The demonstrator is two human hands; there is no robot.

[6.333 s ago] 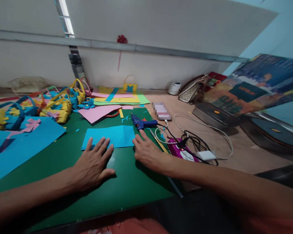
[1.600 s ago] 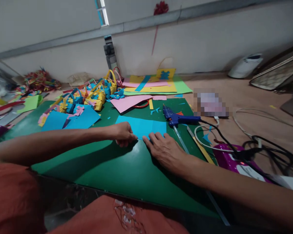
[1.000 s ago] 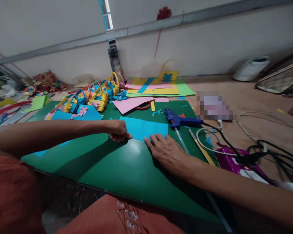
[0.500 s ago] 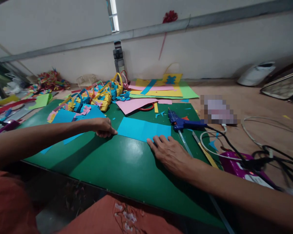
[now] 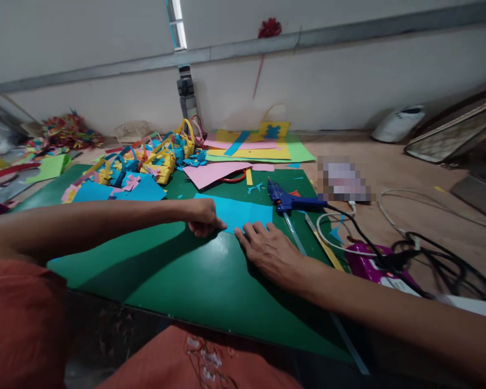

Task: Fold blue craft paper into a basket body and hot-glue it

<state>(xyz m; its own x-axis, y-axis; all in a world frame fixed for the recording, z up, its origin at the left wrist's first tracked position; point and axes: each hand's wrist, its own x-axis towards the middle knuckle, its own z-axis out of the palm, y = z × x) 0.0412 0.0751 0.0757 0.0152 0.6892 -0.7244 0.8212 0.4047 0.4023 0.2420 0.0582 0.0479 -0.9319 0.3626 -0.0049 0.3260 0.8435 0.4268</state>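
Note:
A sheet of blue paper (image 5: 247,210) lies flat on the green board, its near long edge facing me. My left hand (image 5: 204,219) is curled closed over the left part of the sheet, one fingertip pressed down on the near edge. Nothing shows inside that fist. Fingers spread and flat, my right hand (image 5: 269,251) rests with its fingertips on the sheet's near right part. Just past the sheet's right end lies a blue hot glue gun (image 5: 294,201) with a clear glue stick in it.
Small yellow and blue paper baskets (image 5: 157,162) crowd the board's back left. Behind the sheet are pink paper (image 5: 210,174), red-handled scissors (image 5: 238,176) and stacked coloured sheets (image 5: 299,151). Cables and a purple power strip (image 5: 366,262) lie at right. A bottle (image 5: 187,94) stands by the wall.
My left hand has slid right along the near edge of the blue paper, from its left corner toward my right hand. My right hand stays on the sheet. The view has shifted slightly.

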